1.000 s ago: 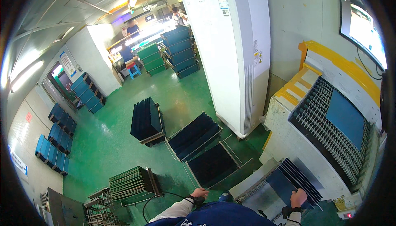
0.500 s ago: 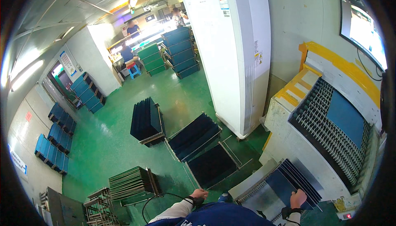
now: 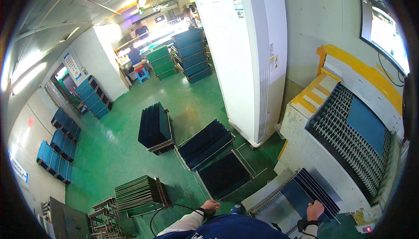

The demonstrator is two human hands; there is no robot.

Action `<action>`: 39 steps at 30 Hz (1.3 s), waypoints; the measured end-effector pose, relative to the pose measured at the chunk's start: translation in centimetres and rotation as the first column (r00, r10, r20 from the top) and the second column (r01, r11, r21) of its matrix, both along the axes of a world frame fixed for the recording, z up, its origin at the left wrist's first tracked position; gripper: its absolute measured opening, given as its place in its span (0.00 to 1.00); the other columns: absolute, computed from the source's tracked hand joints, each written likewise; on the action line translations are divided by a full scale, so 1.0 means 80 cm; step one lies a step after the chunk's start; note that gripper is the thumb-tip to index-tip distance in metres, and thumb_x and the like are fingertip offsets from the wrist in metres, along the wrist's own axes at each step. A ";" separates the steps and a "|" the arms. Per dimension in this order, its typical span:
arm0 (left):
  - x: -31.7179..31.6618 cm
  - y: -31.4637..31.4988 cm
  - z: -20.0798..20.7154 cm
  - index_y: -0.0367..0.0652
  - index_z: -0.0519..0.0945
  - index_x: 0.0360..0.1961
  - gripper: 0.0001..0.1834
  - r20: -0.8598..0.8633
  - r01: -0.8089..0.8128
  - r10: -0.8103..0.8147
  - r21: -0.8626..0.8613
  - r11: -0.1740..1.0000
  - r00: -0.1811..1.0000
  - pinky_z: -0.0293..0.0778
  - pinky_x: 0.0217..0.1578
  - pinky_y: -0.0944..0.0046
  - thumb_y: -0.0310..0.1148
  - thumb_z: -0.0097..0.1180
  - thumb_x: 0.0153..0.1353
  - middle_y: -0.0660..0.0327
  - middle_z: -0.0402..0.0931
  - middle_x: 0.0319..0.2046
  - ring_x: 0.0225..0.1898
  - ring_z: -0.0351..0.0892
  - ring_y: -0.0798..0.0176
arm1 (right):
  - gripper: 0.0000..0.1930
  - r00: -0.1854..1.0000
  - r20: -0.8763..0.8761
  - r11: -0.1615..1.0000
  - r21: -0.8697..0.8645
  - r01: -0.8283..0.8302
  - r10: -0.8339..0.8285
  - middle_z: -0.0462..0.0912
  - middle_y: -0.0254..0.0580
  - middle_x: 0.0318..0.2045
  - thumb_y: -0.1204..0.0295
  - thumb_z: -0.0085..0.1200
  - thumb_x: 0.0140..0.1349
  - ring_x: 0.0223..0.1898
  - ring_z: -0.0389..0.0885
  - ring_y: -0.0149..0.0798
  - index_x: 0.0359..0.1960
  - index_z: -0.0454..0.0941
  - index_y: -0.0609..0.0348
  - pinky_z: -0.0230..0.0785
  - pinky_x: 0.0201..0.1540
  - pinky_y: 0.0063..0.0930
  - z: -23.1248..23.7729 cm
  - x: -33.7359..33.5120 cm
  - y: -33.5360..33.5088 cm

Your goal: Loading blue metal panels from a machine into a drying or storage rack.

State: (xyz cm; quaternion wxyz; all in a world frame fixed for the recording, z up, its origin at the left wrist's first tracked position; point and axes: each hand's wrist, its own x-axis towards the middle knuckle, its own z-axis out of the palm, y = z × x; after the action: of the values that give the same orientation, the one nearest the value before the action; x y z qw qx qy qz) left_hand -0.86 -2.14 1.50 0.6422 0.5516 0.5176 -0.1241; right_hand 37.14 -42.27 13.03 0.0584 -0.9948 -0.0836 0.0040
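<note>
My right hand (image 3: 315, 210) is closed at the edge of a dark blue flat panel (image 3: 297, 197), its fingers curled over the edge. That panel stands with several others in a slotted rack (image 3: 279, 210) at the lower right, beside the white machine. My left hand (image 3: 211, 205) hangs over the green floor with its fingers curled in and nothing visible in them. Close to it is the near end of a floor rack holding dark panels (image 3: 224, 175). A dark band circles each wrist, and a black cord loops from the left one.
Another rack of dark panels (image 3: 205, 145) and a stack of panels (image 3: 155, 127) stand ahead. Greenish boards (image 3: 139, 194) fill a rack at left. A tall white air conditioner (image 3: 244, 55) and a roller machine (image 3: 349, 130) flank the right. People (image 3: 136, 56) sit at a far bench.
Both my hands stay almost where they were. Far back at the lit bench, a person has shifted slightly.
</note>
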 end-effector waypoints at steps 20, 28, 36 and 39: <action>-0.019 -0.001 -0.032 0.36 0.79 0.37 0.18 0.036 -0.029 0.029 0.004 1.000 0.999 0.75 0.28 0.67 0.42 0.58 0.55 0.61 0.80 0.30 0.27 0.79 0.66 | 0.12 0.995 0.059 0.996 0.015 -0.083 0.082 0.78 0.50 0.22 0.66 0.64 0.42 0.29 0.78 0.53 0.21 0.75 0.59 0.66 0.34 0.43 -0.006 0.001 -0.007; -0.027 -0.005 -0.027 0.36 0.79 0.38 0.18 0.043 -0.053 0.054 -0.035 0.998 0.998 0.75 0.29 0.67 0.41 0.57 0.55 0.61 0.80 0.31 0.28 0.79 0.67 | 0.10 0.982 0.096 0.982 0.081 -0.172 0.164 0.78 0.52 0.22 0.69 0.63 0.41 0.29 0.78 0.54 0.21 0.76 0.61 0.67 0.31 0.45 -0.006 0.005 -0.016; -0.030 -0.012 -0.008 0.36 0.77 0.41 0.19 -0.024 0.006 -0.005 0.027 1.000 1.000 0.75 0.27 0.66 0.41 0.56 0.56 0.60 0.80 0.33 0.27 0.79 0.66 | 0.11 0.994 0.021 0.993 0.040 -0.110 0.109 0.78 0.52 0.23 0.68 0.65 0.41 0.30 0.78 0.55 0.21 0.76 0.60 0.68 0.33 0.45 0.044 0.008 -0.012; -0.025 -0.017 0.005 0.36 0.77 0.40 0.18 -0.023 0.005 -0.005 0.009 1.000 1.000 0.74 0.27 0.67 0.41 0.56 0.57 0.60 0.79 0.32 0.27 0.78 0.66 | 0.11 0.989 0.076 0.991 0.022 -0.130 0.128 0.79 0.52 0.23 0.69 0.65 0.40 0.29 0.78 0.55 0.20 0.76 0.61 0.68 0.32 0.45 0.092 0.010 -0.012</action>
State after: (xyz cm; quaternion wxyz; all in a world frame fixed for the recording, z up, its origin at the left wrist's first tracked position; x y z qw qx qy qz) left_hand -2.87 -3.49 1.88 0.6336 0.5543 0.5238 -0.1298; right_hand 37.92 -43.20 20.35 0.0683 -0.9858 -0.1502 -0.0305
